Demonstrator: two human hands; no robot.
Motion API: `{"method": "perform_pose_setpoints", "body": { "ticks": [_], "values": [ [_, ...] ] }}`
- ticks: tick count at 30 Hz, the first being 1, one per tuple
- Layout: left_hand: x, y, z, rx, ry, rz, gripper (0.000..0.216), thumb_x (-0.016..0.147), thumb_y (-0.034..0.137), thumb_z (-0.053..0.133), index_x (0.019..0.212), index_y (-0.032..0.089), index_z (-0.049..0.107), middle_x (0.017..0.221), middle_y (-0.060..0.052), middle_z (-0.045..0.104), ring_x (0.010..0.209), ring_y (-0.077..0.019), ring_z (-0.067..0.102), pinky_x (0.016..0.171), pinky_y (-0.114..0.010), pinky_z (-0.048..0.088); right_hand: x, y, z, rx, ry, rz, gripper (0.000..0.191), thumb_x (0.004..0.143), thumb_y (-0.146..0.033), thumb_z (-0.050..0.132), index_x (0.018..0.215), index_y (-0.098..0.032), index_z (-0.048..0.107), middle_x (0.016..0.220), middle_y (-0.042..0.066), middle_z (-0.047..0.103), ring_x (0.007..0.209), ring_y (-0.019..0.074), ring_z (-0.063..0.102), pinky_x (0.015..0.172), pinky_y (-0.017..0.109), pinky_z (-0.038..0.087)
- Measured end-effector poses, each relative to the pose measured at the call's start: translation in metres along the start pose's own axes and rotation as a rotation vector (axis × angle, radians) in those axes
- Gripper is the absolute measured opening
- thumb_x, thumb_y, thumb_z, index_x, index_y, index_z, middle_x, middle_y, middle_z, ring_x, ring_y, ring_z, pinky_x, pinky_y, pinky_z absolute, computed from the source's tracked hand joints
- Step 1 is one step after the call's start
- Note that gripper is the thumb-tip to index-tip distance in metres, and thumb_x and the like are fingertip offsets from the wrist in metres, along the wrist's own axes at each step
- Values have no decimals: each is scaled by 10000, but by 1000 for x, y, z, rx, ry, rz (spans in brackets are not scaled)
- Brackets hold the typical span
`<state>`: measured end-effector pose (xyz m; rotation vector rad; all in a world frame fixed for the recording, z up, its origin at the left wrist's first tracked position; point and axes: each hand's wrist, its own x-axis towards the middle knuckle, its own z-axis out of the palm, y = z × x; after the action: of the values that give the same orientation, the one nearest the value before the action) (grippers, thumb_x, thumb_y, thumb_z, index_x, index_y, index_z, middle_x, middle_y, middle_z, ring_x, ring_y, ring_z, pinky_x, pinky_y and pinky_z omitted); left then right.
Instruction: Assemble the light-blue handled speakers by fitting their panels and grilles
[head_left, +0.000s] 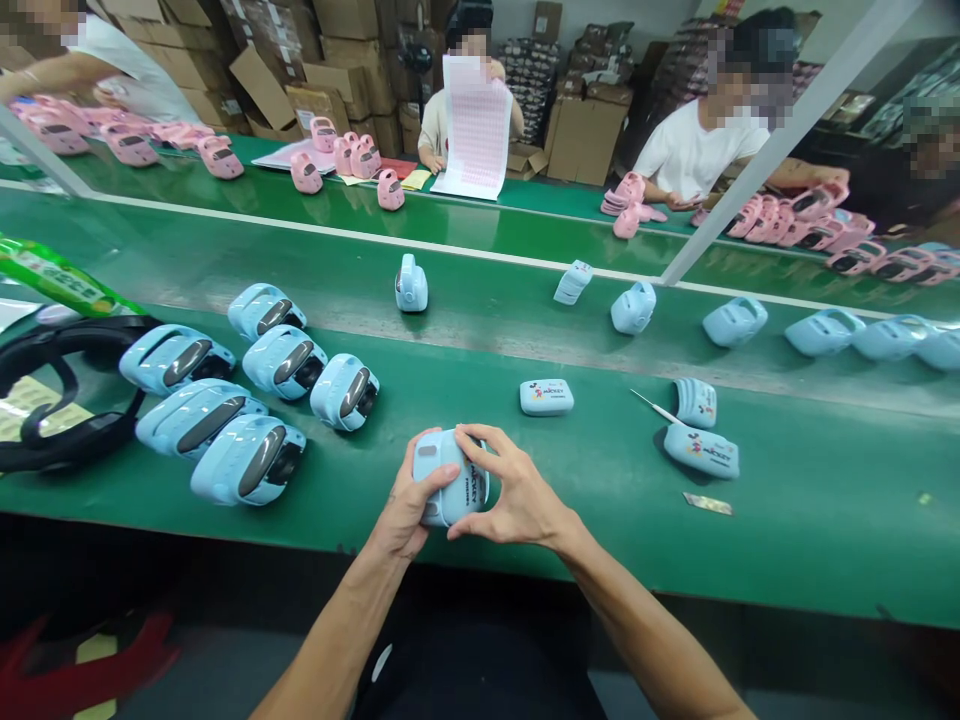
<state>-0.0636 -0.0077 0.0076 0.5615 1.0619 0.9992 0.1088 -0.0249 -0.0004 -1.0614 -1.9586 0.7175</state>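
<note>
A light blue plastic device (429, 455) is held just above the green bench near its front edge. My left hand (405, 505) wraps round its left side, with the thumb across the front. From the right, my right hand (517, 488) grips it with fingers at the top and thumb below, over a panel (475, 485) printed with "Mickey Friends". The device's far side is hidden. A loose printed blue cover (547, 398) lies just beyond my right hand. Farther right are another cover (702, 452), a small stack of covers (696, 402) and a thin white-handled tool (654, 406).
Several blue devices with dark fronts (251, 460) stand at left beside a black headband (71, 390) and a green packet (64, 275). More blue housings (735, 322) line the strip beyond. Across the bench, several people sit among pink housings (306, 173); cartons (585, 135) are stacked behind.
</note>
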Motion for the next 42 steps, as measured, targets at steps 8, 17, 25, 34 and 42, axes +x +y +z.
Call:
{"method": "perform_pose_setpoints", "body": {
  "ticks": [8,17,25,34,42],
  "values": [
    [1,-5,1,-10,77,-15,761,515,303,950,1185,218,600,976,-15,714,866,-192,663,736,-293,566,5,2,3,78,-66,126,1201,479,-523,981,1530,-246,469,1526,165,519,1441,360,464,1195,511,403],
    [-1,2,7,-26,82,22,802,484,294,970,1189,230,592,982,-2,717,874,-190,675,725,-278,573,4,2,-2,190,-64,99,1058,720,-513,866,1595,-249,332,1628,157,380,1531,325,324,1245,542,294],
    [4,4,6,-10,60,35,889,473,314,982,1265,258,583,1044,-14,714,897,-200,678,731,-280,568,0,1,4,96,-35,11,1135,711,-527,872,1623,-277,244,1685,168,232,1557,359,238,1239,567,280],
    [4,1,0,-77,-5,-27,866,463,382,1002,1233,252,629,1063,-36,727,940,-233,689,806,-323,576,6,4,-7,3,12,-44,1087,631,-627,882,1557,-309,408,1522,160,463,1406,349,457,1145,540,430],
    [3,0,-1,-72,-29,1,849,481,387,998,1239,258,639,1067,-35,732,971,-246,689,810,-320,567,6,0,-5,32,52,-28,1066,617,-600,901,1534,-301,447,1515,156,461,1403,350,470,1138,521,444]
  ]
}}
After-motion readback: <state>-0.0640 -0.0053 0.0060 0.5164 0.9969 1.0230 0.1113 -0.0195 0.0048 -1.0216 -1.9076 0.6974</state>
